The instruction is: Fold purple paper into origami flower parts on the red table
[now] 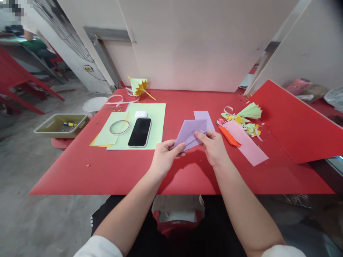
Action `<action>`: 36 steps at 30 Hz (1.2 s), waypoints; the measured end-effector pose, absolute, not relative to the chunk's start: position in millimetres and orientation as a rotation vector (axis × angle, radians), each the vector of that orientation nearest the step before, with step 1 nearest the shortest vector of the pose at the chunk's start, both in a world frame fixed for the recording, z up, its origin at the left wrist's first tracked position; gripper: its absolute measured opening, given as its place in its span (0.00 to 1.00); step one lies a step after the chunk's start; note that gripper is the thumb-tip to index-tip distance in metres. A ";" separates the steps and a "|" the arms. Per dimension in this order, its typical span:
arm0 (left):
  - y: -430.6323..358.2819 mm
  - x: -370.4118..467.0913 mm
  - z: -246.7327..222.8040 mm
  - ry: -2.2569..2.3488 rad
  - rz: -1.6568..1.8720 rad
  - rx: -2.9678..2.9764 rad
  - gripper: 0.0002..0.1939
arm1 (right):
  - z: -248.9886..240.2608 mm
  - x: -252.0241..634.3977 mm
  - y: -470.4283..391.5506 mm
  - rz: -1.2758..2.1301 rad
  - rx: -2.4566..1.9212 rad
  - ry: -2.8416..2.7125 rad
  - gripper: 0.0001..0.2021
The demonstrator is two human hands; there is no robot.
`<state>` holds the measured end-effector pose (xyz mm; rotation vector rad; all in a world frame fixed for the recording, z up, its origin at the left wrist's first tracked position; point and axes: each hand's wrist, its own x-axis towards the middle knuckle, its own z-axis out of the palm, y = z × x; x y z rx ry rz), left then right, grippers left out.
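A folded sheet of purple paper [191, 129] is held up over the red table by both hands. My left hand [166, 153] pinches its lower left corner between thumb and fingers. At its right side my right hand [213, 147] grips it, the thumb lying on the front near a fold. Behind it, a second purple piece of paper [204, 116] lies on the table. To the right of my right hand are an orange-handled cutter or similar tool [229, 137] and a pink paper strip [248, 144].
On the red table [120, 175], green sheets [158, 125] bear a phone [139, 132], a white case [141, 114] and a tape roll [119, 132]. A paper umbrella [139, 87] stands at the back left. Paper scraps [253, 129] and a red board [297, 121] are at the right.
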<state>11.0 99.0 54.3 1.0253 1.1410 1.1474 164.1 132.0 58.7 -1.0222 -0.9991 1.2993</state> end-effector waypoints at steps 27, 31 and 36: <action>98.4 12.1 54.7 1.178 1.166 1.096 0.12 | 52.2 159.1 132.1 1.430 -1.032 -0.957 0.10; 98.4 12.4 54.3 1.174 1.174 1.099 0.11 | 52.5 158.5 131.3 1.459 -1.002 -0.941 0.10; 99.2 12.5 53.6 1.186 1.172 1.109 0.11 | 51.5 158.2 131.0 1.463 -1.002 -0.945 0.10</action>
